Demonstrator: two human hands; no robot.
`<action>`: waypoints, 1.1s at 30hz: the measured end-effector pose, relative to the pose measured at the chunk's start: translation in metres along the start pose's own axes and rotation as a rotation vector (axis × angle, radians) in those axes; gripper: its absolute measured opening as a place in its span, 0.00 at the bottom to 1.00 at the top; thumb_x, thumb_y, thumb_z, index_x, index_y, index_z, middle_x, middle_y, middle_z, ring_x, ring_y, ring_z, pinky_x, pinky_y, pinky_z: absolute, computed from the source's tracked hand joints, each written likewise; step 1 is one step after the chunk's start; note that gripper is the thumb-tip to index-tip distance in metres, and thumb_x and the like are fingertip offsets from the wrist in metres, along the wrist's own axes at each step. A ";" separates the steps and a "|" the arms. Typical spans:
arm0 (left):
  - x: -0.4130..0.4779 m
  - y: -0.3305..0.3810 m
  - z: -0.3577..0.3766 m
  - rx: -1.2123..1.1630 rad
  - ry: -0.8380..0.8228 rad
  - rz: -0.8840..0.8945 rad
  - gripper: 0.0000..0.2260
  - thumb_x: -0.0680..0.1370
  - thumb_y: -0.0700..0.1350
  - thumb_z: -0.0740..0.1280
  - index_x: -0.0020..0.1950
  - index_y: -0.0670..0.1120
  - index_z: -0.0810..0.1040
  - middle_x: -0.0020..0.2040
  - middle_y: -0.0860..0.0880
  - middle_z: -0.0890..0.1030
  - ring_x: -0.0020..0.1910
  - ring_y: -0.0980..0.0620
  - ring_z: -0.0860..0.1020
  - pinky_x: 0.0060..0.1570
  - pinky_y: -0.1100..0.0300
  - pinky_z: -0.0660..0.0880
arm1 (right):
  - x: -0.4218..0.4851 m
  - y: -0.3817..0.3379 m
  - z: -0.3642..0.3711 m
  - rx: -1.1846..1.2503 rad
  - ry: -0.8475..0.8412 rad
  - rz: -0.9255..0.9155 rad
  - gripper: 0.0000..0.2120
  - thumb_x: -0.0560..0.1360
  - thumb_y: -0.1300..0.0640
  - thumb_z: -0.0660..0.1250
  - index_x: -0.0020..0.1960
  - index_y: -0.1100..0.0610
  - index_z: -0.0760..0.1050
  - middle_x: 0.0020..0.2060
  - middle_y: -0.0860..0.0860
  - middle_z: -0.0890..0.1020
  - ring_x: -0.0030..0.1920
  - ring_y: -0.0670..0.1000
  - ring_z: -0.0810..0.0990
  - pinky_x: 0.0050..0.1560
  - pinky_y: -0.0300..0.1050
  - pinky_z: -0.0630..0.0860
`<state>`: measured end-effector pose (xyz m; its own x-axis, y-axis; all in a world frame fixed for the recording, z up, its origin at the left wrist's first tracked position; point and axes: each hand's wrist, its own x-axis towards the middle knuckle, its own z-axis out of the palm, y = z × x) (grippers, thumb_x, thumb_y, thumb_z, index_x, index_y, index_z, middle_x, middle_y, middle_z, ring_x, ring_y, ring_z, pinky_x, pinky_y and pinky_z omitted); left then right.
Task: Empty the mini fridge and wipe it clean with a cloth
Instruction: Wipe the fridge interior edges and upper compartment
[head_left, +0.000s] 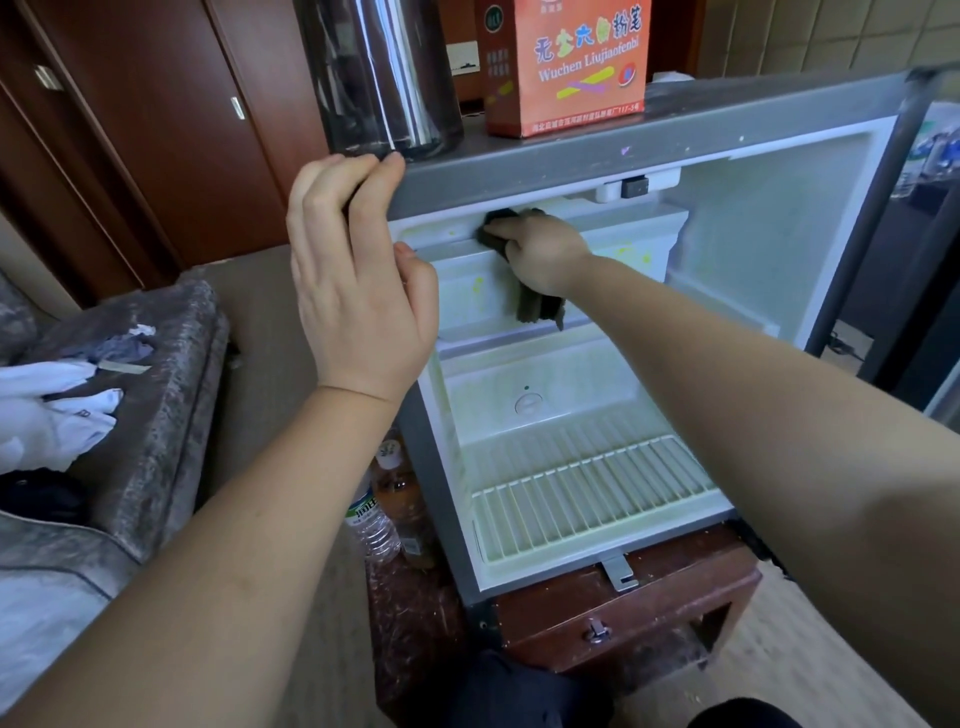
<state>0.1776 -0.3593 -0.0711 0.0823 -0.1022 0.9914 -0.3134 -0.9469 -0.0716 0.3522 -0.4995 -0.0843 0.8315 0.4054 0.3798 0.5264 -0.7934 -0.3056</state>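
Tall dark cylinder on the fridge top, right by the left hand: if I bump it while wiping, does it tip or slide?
Probably tips before sliding: the cylinder stands tall, running out of frame, near the front edge of the fridge top. Its glossy wall looks smooth, so likely slippery to grip. Weight unclear; contents cannot be seen.

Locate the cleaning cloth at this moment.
In the head view, the dark cloth is in the right hand, pressed against the upper compartment inside the mini fridge, under its grey top edge, right of the left hand.
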 end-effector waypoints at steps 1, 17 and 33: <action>0.000 -0.001 0.000 0.002 0.003 0.004 0.21 0.69 0.29 0.62 0.62 0.32 0.74 0.57 0.33 0.75 0.62 0.38 0.69 0.68 0.50 0.65 | 0.002 -0.001 0.003 0.007 -0.005 -0.006 0.20 0.82 0.55 0.52 0.72 0.48 0.69 0.64 0.60 0.72 0.65 0.60 0.69 0.62 0.45 0.66; 0.000 -0.001 0.001 -0.001 -0.003 -0.001 0.22 0.68 0.30 0.62 0.62 0.31 0.74 0.57 0.32 0.74 0.61 0.39 0.68 0.69 0.50 0.64 | 0.018 -0.049 0.025 0.102 -0.028 -0.135 0.20 0.81 0.58 0.53 0.69 0.49 0.72 0.67 0.54 0.74 0.66 0.56 0.71 0.64 0.46 0.69; 0.000 -0.001 0.001 0.027 -0.004 0.021 0.23 0.68 0.31 0.62 0.64 0.34 0.73 0.61 0.41 0.69 0.63 0.38 0.69 0.70 0.52 0.63 | -0.032 -0.052 -0.001 0.142 -0.075 -0.384 0.18 0.77 0.65 0.55 0.60 0.55 0.79 0.55 0.52 0.82 0.52 0.50 0.75 0.46 0.37 0.63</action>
<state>0.1786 -0.3581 -0.0710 0.0796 -0.1237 0.9891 -0.2891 -0.9525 -0.0959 0.2977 -0.4718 -0.0800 0.5781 0.6958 0.4263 0.8156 -0.5098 -0.2738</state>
